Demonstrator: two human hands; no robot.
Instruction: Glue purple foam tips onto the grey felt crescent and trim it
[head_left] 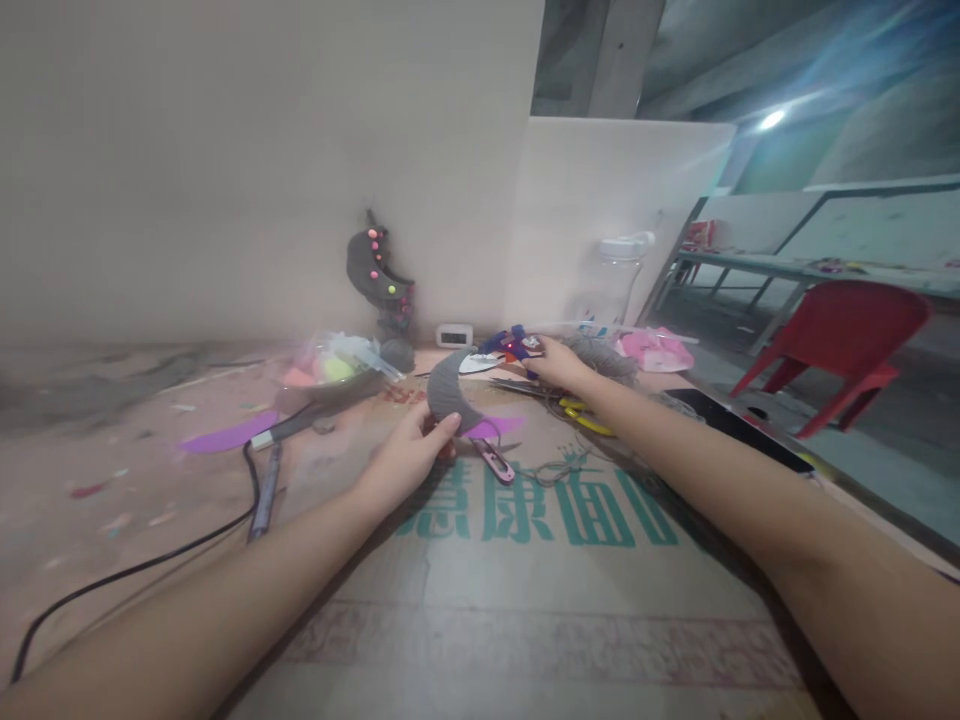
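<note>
My left hand (424, 442) pinches the lower end of a grey crescent (454, 388) that looks wrapped in yarn, thumb on its face. Farther off to the right, my right hand (556, 362) closes around a dark blue glue gun (514, 345) with a small lit red light. Its grip is mostly behind my fingers. Beside the right wrist lie a ball of grey yarn (604, 360) and yellow-handled scissors (585, 415). Under the crescent are a purple piece (499, 427) and a small pink-handled cutter (496, 465), with a loose strand of yarn nearby.
A finished-looking crescent with coloured beads (375, 270) hangs against the wall. Around the work are a bowl of pompoms (330, 370), a small digital clock (454, 336), a clear bottle (619, 280), a pink packet (656, 350), a black cable (150, 555) and a dark phone-like slab (739, 430).
</note>
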